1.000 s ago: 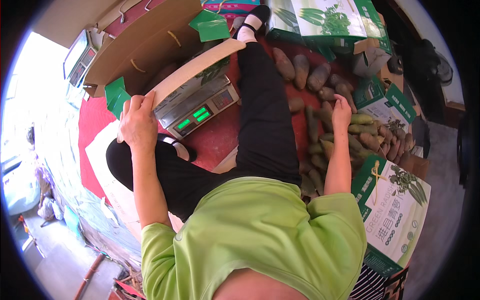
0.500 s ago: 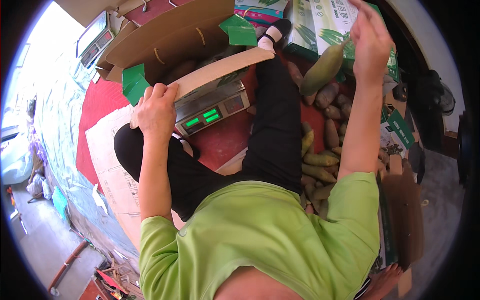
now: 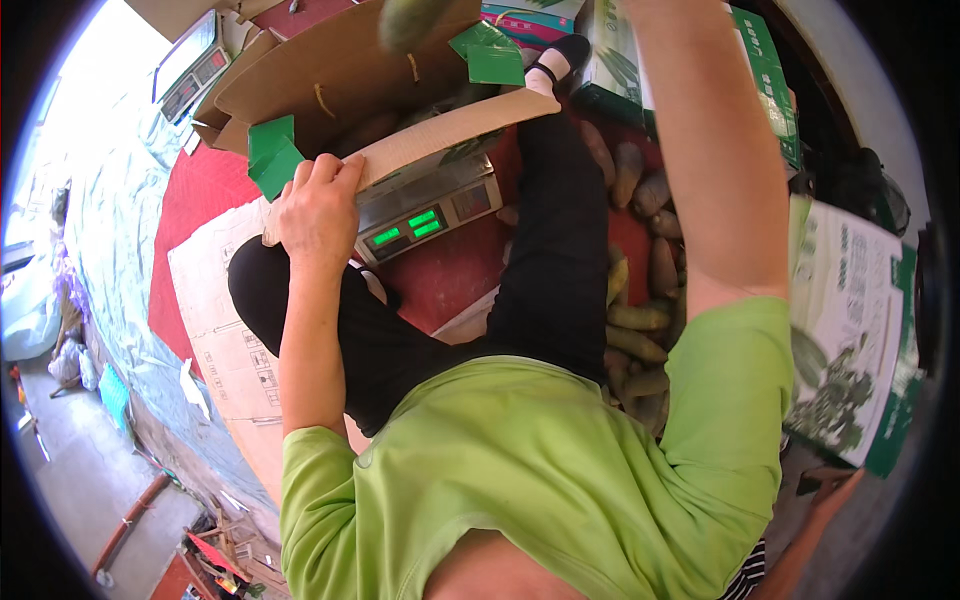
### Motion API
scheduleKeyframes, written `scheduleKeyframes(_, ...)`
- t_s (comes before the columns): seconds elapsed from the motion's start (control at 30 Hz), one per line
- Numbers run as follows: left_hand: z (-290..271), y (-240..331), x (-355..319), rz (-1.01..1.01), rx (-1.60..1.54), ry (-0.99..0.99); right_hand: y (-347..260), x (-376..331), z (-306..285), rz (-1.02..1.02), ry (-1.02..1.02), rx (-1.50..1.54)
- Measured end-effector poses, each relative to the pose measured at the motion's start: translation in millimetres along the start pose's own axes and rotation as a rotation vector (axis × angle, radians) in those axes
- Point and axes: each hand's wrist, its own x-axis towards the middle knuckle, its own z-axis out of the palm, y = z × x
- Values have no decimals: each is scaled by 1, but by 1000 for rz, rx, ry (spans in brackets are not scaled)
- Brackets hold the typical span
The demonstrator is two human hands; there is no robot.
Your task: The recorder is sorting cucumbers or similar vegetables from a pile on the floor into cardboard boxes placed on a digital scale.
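Observation:
My left hand (image 3: 318, 208) is closed on the near rim of an open cardboard box (image 3: 440, 140), its fingers curled over the edge. Under the box's near side, a scale (image 3: 425, 215) shows lit green digits. My right forearm (image 3: 715, 150) reaches up past the top edge, so its hand is out of sight. Above the box, a blurred, long greenish fruit or root (image 3: 410, 22) is cut off by the top edge; what holds it is hidden. Several similar greenish and brown pieces (image 3: 637, 318) lie in a heap right of my leg.
Printed white and green boxes (image 3: 765, 90) stand at the far right. At lower right another person's hand (image 3: 828, 490) is at a white and green box (image 3: 845, 330). A second scale (image 3: 190, 70) sits far left. Flattened cardboard (image 3: 215, 280) lies by my left knee.
My right arm has reached farther up, its hand leaving view. The greenish piece has moved left, above the box. A white and green box and another person's hand have come in at right.

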Motion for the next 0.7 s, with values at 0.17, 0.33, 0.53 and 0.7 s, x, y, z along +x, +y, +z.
scheduleKeyframes(0.17,6,8,9,3,-48,-49,148,10,-111,252,11,20)
scheduleKeyframes(0.33,2,0,1,-10,-44,-55,108,-116,-112,510,92,-103)
scheduleKeyframes(0.53,1,0,5,14,-22,-39,38,-253,-146,814,251,-354)
scheduleKeyframes(0.7,-2,7,5,-39,5,-74,47,-385,-191,1034,437,-452)
